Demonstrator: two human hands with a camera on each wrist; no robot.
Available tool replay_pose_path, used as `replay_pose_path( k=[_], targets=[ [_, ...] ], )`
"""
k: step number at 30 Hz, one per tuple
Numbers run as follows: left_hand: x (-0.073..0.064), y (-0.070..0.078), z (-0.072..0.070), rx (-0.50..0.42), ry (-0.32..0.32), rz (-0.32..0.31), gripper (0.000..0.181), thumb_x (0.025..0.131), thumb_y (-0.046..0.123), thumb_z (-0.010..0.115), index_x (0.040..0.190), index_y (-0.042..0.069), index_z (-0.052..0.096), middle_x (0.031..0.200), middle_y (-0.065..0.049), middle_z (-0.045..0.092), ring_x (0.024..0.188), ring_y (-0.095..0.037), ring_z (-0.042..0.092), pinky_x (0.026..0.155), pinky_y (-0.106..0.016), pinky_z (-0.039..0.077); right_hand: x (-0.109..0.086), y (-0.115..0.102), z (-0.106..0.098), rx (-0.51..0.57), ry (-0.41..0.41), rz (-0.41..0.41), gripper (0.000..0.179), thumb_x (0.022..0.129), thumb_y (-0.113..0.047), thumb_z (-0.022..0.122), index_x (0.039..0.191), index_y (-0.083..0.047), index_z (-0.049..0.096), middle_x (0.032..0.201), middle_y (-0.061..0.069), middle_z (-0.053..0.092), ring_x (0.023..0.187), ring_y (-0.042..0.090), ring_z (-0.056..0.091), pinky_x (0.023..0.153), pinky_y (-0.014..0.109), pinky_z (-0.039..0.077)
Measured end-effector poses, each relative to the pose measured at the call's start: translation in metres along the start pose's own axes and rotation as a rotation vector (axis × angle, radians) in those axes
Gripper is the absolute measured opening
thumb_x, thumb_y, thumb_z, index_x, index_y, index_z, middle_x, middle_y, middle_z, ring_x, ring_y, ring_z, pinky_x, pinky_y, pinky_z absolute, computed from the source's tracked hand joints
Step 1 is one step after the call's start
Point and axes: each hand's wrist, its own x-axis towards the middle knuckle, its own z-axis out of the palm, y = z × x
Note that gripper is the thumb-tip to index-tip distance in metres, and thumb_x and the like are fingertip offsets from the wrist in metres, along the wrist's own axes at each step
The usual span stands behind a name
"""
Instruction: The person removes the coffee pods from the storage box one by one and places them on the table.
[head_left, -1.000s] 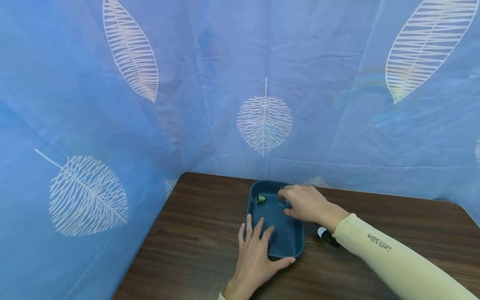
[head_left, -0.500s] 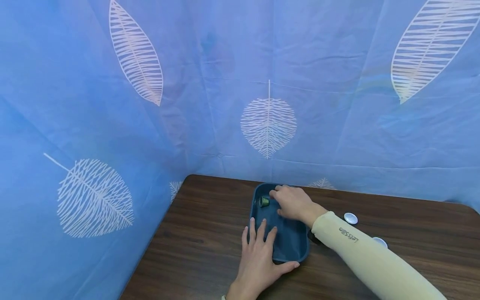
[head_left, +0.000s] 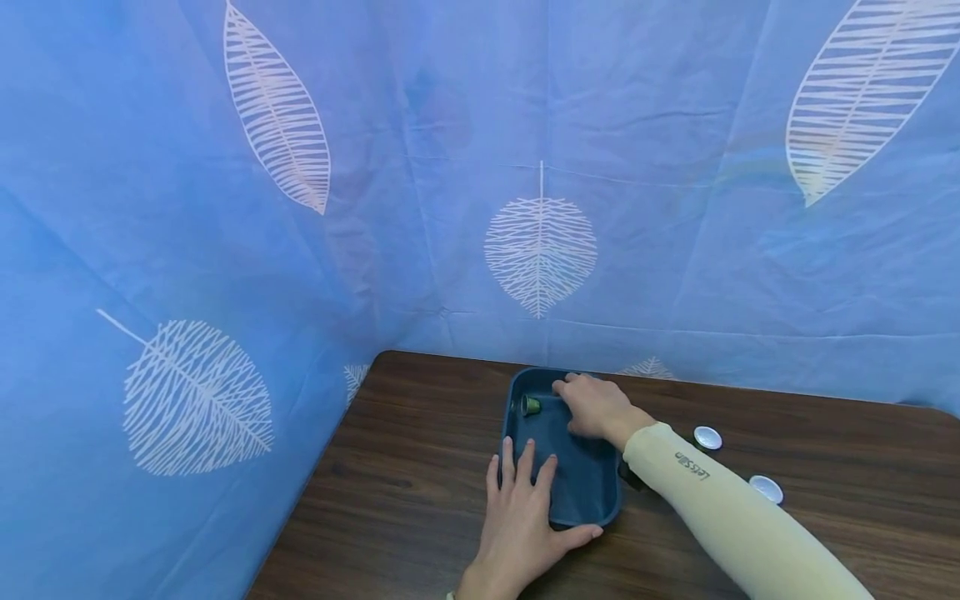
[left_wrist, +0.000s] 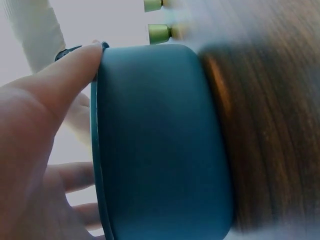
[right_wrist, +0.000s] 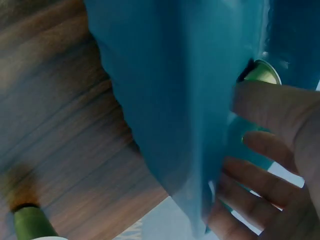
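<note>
A dark blue tray (head_left: 611,500) stands on the wooden table. Inside its far left part lies a small green coffee capsule (head_left: 530,406) on its side. My left hand (head_left: 517,521) rests at the near left corner, fingers spread over the wall and thumb along the near rim. In the left wrist view the thumb lies at the rim. My right hand (head_left: 596,406) reaches into the far right part of the tray. The right wrist view shows its fingers (right_wrist: 255,175) extended at the rim, thumb beside a green capsule (right_wrist: 262,75); no capsule shows within its grasp.
Two white-topped capsules, one nearer the back (head_left: 707,437) and one nearer the front (head_left: 766,489), stand right of the tray beside the right sleeve. A dark object (head_left: 630,477) shows partly under the right cuff. A blue leaf-patterned curtain (head_left: 420,208) hangs behind the table.
My right hand shifts left along the tray's far end, then slightly back right, its fingers less bent. The view shifts a little. The left hand keeps its place on the tray.
</note>
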Motion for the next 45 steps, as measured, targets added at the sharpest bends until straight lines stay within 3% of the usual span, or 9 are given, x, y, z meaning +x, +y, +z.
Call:
replay_pose_path(
  k=[6,11,14,18,23,28,37,42,45],
  targets=[
    [0.001,0.000,-0.002,-0.014,-0.012,-0.011,0.096,0.083,0.083,0.072,0.154,0.019,0.060,0.168,-0.017,0.046,0.162,-0.051,0.029,0.125,-0.072,0.030,-0.003,0.004,0.000,0.010,-0.007,0.005,0.040,0.096,-0.006,0.078,0.135,0.001,0.070,0.123,0.020,0.073,0.113,0.036,0.071,0.091,0.049,0.064],
    [0.001,0.000,-0.003,-0.027,-0.016,-0.014,0.097,0.082,0.082,0.074,0.154,0.019,0.059,0.169,-0.018,0.045,0.162,-0.051,0.028,0.125,-0.072,0.029,-0.006,0.004,-0.002,0.065,-0.047,0.015,0.017,0.099,0.004,0.068,0.112,-0.002,0.077,0.095,0.012,0.072,0.083,0.024,0.067,0.073,0.040,0.058],
    [0.000,-0.001,-0.003,-0.028,-0.013,-0.016,0.097,0.082,0.081,0.075,0.153,0.018,0.060,0.168,-0.018,0.046,0.162,-0.052,0.029,0.124,-0.072,0.030,-0.008,0.003,-0.002,0.097,-0.070,-0.005,0.016,0.098,0.007,0.066,0.098,-0.005,0.077,0.083,0.007,0.068,0.071,0.019,0.060,0.067,0.037,0.054],
    [0.000,-0.001,-0.003,-0.030,-0.016,-0.022,0.097,0.081,0.081,0.076,0.153,0.018,0.061,0.167,-0.018,0.047,0.162,-0.052,0.029,0.125,-0.073,0.030,-0.010,0.004,-0.003,0.132,-0.112,-0.051,0.015,0.097,0.006,0.071,0.093,-0.007,0.077,0.082,0.004,0.068,0.070,0.016,0.060,0.068,0.036,0.057],
    [0.000,-0.001,-0.003,-0.036,-0.019,-0.027,0.096,0.081,0.081,0.077,0.152,0.019,0.061,0.167,-0.018,0.047,0.162,-0.052,0.028,0.125,-0.073,0.029,-0.012,0.009,-0.005,0.221,-0.156,-0.113,0.011,0.099,0.000,0.072,0.099,-0.007,0.080,0.091,0.005,0.074,0.077,0.015,0.067,0.074,0.037,0.060],
    [0.000,-0.001,-0.002,-0.030,-0.027,-0.026,0.097,0.081,0.082,0.075,0.152,0.019,0.061,0.167,-0.018,0.047,0.162,-0.052,0.028,0.125,-0.073,0.029,-0.015,0.011,-0.001,0.287,-0.139,-0.112,0.023,0.104,0.002,0.060,0.109,-0.004,0.082,0.104,0.010,0.080,0.089,0.021,0.075,0.080,0.039,0.064],
    [0.000,0.000,0.000,-0.022,-0.020,-0.016,0.097,0.081,0.084,0.074,0.152,0.019,0.061,0.167,-0.018,0.047,0.162,-0.051,0.029,0.124,-0.073,0.030,-0.017,0.009,0.005,0.140,0.000,-0.110,0.016,0.105,-0.005,0.066,0.118,-0.003,0.075,0.104,0.012,0.069,0.091,0.025,0.066,0.078,0.042,0.059],
    [0.000,0.000,0.000,-0.019,-0.012,-0.005,0.097,0.082,0.083,0.074,0.152,0.018,0.061,0.167,-0.019,0.047,0.162,-0.052,0.029,0.124,-0.073,0.030,-0.020,0.004,0.002,0.064,0.010,-0.108,0.035,0.099,-0.016,0.079,0.129,-0.001,0.074,0.113,0.015,0.072,0.098,0.028,0.072,0.085,0.047,0.063],
    [0.000,-0.001,-0.001,-0.019,-0.016,-0.008,0.097,0.082,0.083,0.073,0.152,0.018,0.061,0.168,-0.018,0.047,0.162,-0.052,0.028,0.124,-0.073,0.029,-0.024,0.001,0.002,0.031,0.006,-0.124,0.039,0.093,-0.012,0.084,0.129,0.001,0.074,0.113,0.018,0.073,0.098,0.031,0.073,0.085,0.048,0.064]
  ],
)
